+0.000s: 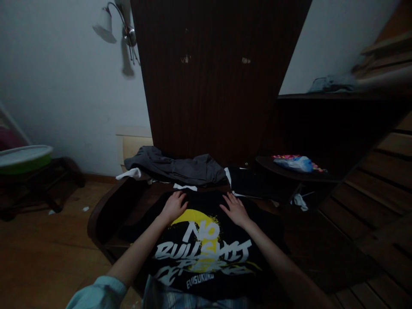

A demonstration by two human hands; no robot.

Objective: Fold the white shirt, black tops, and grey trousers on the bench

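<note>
On the dark wooden surface (102,202): we see the black shirt (206,240) laid out just before us, printed side up, its lower part near our plaid clothing (196,300).
Print: we make out white lettering over a yellow shape, readable from where we are.
Left hand (175,207): it rests palm down on the shirt's far left part, fingers extended, thumb apart, just beside the yellow.
Right hand (236,209): it rests palm down on the far right part, fingers spread, thumb pointing inward toward the left.
Pale sleeve (103,292): we wear it pushed up the left arm.
Beyond the shirt: we see a white strip (185,187) at its far edge, then a rumpled grey cloth (180,168) before the tall dark panel (209,86).
Rounded shelf (267,165): on the right, it bears a blue-and-white plastic bag (296,163).
Wall lamp (104,26): we find it at upper left.
</note>
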